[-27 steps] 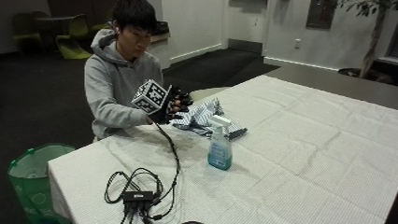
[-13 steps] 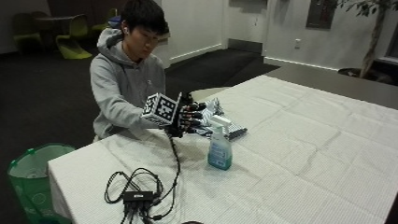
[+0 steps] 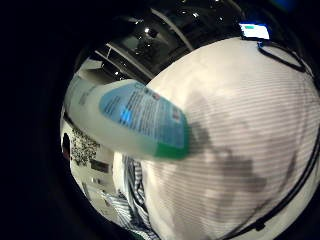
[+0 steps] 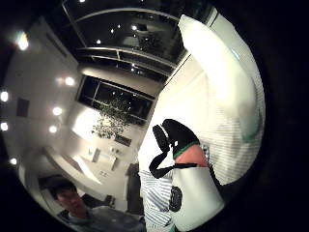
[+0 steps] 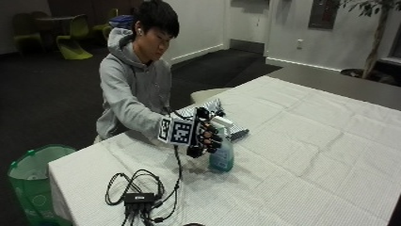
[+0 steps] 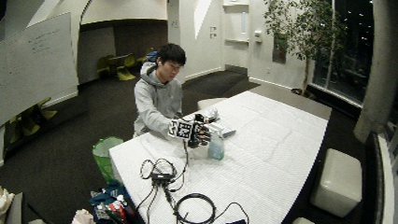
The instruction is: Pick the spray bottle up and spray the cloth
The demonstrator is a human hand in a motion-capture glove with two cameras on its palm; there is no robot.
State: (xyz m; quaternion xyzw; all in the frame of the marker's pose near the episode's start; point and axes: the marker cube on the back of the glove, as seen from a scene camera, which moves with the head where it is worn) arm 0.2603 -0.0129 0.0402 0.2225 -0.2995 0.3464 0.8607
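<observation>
Fingers of my gloved right hand [image 5: 204, 137] curl around the neck of the spray bottle [image 5: 221, 150], which stands upright on the white counter [image 5: 325, 155] near its edge by me. Just behind it lies the striped cloth [image 5: 210, 107].

No readable text anywhere. The spray bottle [image 3: 131, 121] has a blue label with white print, but it's too blurred to make out. The whiteboard [image 6: 34, 65], at about 9 o'clock in the wide outside view, shows faint writing, also illegible. No brands, numbers or signs resolvable.
</observation>
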